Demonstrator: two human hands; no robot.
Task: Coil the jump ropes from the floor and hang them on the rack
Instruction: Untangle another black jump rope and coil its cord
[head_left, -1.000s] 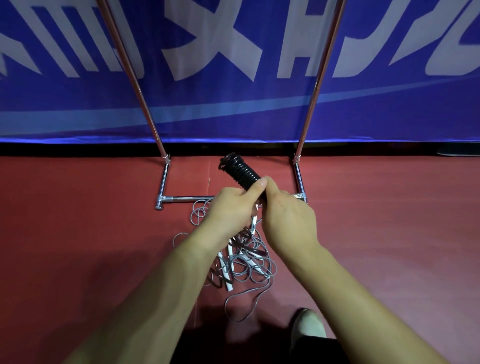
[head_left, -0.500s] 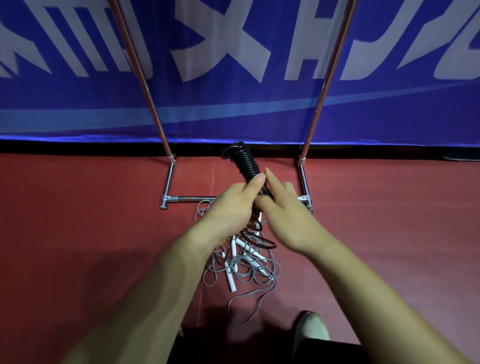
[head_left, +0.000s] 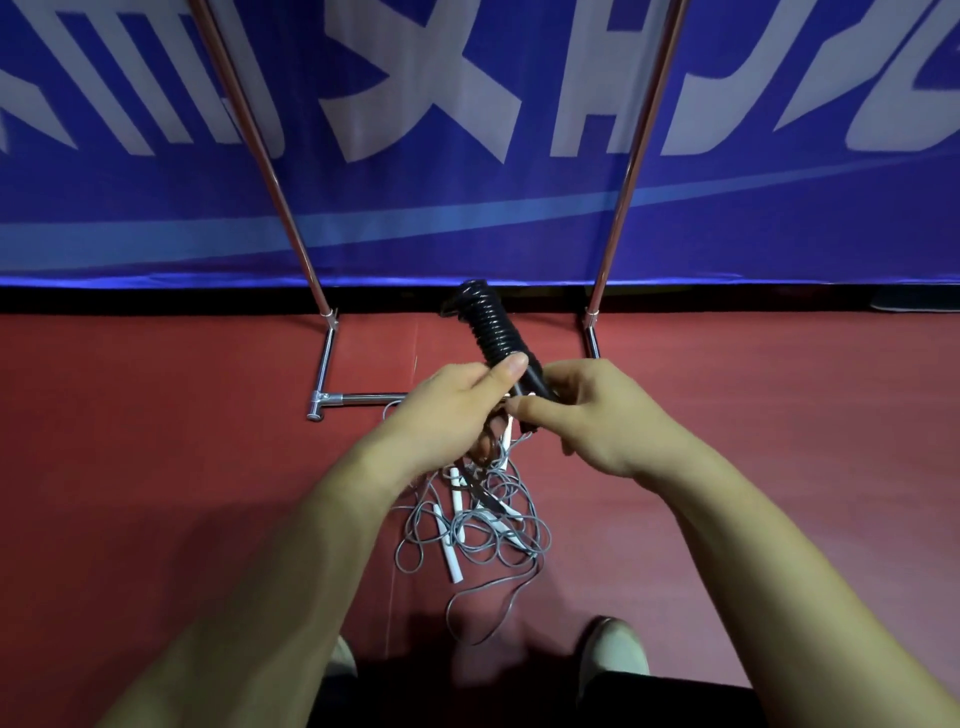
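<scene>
a person stands over a red floor (head_left: 156, 467) and holds a black jump rope (head_left: 488, 327) up in front of a chrome rack (head_left: 363, 399). the black cord is wound in tight turns around its handles, making a short, thick bundle that tilts up and away to the left, its top end in front of the dark strip at the foot of the wall. both hands are clamped on the lower part of this bundle, close together and nearly touching. the left hand (head_left: 447, 410) grips it from the left with the thumb pressed along the wound cord. the right hand (head_left: 592, 415) curls round it from the right, thumb pointing across toward the left hand.

directly under the hands, a tangle of grey jump ropes (head_left: 483, 525) lies loose on the floor, with several white handles (head_left: 453, 564) mixed into the loops and one strand trailing toward the person's feet. the tangle sits just in front of the rack's low crossbar. the rack's two slanting uprights, one on the left (head_left: 262, 150) and one on the right (head_left: 636, 156), rise out of the top of the view. behind them hangs a blue banner (head_left: 467, 218) with large white characters. the toes of two pale shoes (head_left: 613, 649) show at the bottom edge.
</scene>
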